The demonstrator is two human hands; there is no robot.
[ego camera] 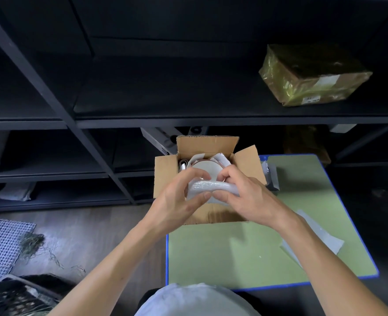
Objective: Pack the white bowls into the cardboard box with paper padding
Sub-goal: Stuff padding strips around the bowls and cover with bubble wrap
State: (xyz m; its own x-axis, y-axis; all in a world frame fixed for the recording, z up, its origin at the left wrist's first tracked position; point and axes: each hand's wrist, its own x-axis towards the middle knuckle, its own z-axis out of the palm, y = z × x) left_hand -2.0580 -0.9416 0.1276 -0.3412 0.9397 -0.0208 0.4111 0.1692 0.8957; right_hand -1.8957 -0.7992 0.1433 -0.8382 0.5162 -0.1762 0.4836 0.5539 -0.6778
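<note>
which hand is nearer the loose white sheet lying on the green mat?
Right. The right hand grips the rolled padding over the box, up and left of the sheet; the left hand, on the roll's other end, is farther left.

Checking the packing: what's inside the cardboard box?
A white bowl sits in the cardboard box with white paper around it. The left hand and right hand hold a wrapped bundle over the near half, hiding the rest.
</note>
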